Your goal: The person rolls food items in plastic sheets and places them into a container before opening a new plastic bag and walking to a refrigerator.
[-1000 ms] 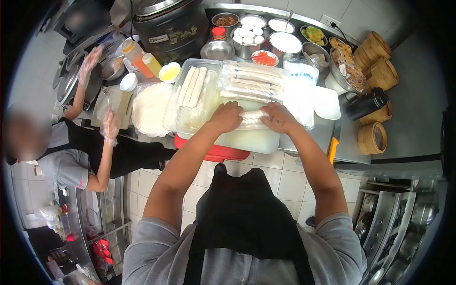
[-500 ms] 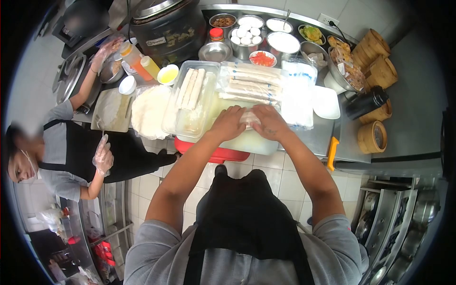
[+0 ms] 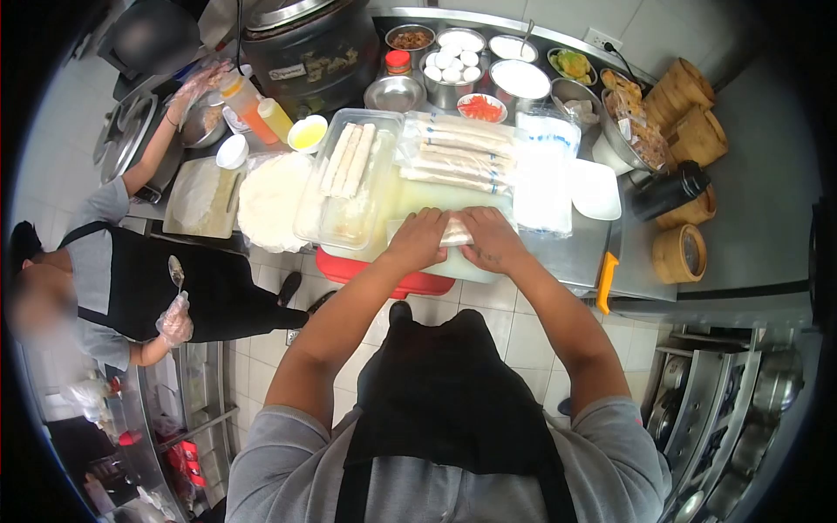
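Observation:
My left hand [image 3: 420,240] and my right hand [image 3: 488,240] are side by side, fingers curled over a pale roll in clear plastic [image 3: 456,231]. The roll lies crosswise on a whitish cutting board [image 3: 466,267], its ends hidden under my palms. To the left, a clear plastic tray [image 3: 347,235] holds several pale rolls [image 3: 349,161]. Beyond my hands are bagged rolls [image 3: 462,150] in clear film with blue print. A stack of white plastic bags [image 3: 545,196] lies to the right of them.
A co-worker at left holds a spoon [image 3: 176,272] in a gloved hand. Flat dough [image 3: 275,202] lies beside the tray. Behind are an egg bowl [image 3: 450,91], a bowl of red strips [image 3: 482,108] and bottles [image 3: 253,109]. An orange-handled tool [image 3: 608,281] sits at the counter's right edge.
My hands and the roll have moved slightly toward my body, and my fingers are curled further under. The co-worker's gloved hand has lowered, with the spoon now pointing up.

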The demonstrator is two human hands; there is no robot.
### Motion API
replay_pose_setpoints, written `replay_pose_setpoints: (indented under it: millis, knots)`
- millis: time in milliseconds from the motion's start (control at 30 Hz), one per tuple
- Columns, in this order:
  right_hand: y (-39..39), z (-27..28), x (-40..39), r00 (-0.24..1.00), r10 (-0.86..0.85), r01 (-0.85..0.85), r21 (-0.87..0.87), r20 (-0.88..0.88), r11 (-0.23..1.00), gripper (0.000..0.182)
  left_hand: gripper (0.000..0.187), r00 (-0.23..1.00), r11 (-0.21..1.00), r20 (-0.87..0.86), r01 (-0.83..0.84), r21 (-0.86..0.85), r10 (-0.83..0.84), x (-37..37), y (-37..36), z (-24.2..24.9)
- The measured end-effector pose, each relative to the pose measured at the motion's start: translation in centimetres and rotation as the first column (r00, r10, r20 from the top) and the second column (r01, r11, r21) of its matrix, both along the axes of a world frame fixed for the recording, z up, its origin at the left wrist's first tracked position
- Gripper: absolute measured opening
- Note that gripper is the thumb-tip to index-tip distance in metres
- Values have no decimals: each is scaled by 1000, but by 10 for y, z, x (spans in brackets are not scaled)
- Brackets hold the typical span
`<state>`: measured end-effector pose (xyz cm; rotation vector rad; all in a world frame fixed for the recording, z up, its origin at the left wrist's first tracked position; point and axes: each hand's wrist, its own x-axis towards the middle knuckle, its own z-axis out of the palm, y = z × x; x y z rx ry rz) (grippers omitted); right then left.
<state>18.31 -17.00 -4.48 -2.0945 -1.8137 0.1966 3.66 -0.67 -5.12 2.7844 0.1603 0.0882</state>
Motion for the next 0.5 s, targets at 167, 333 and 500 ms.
replay_pose_setpoints:
  millis: [167,333,500]
  knots:
    - [-9,3,-10,1000,13,-13,-26,6,1000,68,80,999,989,23,26,142,-29,-3,-9,-1]
    - [-25,13,-28,999,49,-49,-9,19,999,84,82,996,995,-35,82,52,-80,-13,-11,12]
    - [-34,15,-37,996,56,-53,-57,64,997,91,82,991,991,8,130,44,-130,-28,-14,9]
